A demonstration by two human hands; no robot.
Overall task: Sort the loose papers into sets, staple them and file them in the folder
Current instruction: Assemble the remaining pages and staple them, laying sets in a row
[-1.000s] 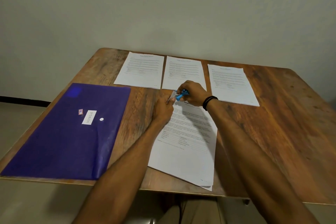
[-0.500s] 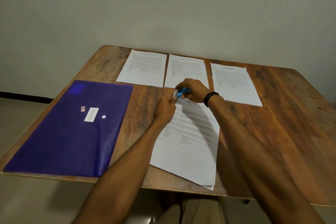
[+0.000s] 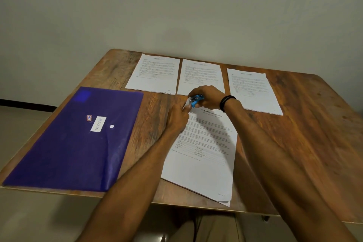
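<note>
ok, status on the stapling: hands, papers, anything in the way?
Left hand pinches top-left corner of near paper set. Right hand grips blue stapler at that corner. Folder lies apart at left; nothing blocking.

We see dim, flat light, with a soft shadow across the near paper set (image 3: 202, 173). The table (image 3: 294, 143) edges bow, and small print blurs.

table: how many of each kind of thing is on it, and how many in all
paper sets: 4
folder: 1
stapler: 1
total: 6
</note>
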